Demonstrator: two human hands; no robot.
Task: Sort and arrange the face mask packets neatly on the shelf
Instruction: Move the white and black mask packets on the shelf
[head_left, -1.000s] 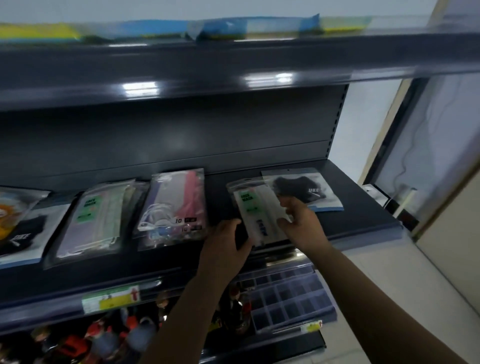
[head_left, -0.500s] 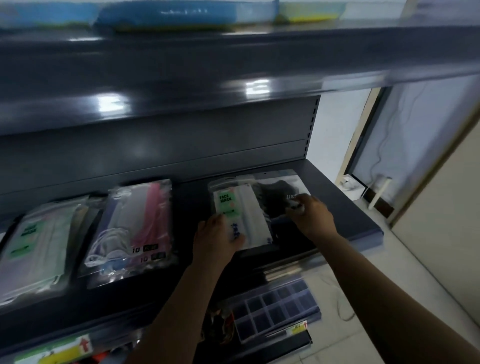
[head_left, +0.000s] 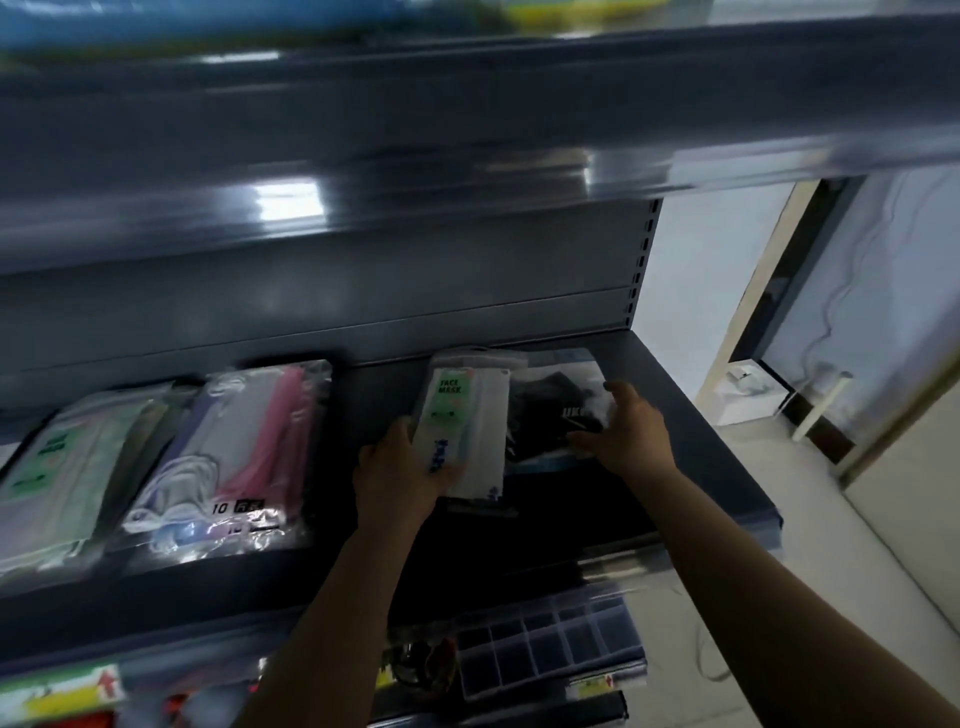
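Head view: left hand (head_left: 397, 475) gripping green-label mask packet (head_left: 465, 426) on shelf (head_left: 717, 467); right hand (head_left: 631, 434), fingers loose, nudging black mask packet (head_left: 550, 415) beside it. Pink packet (head_left: 244, 447) lying squared; right end unfinished.

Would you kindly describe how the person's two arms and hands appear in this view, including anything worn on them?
Both forearms are bare up to the frame's edge: no sleeves, gloves, watch or bracelets show. The left hand and right hand carry no visible rings, though the picture is somewhat blurred. The fingernails look short, as far as can be told.
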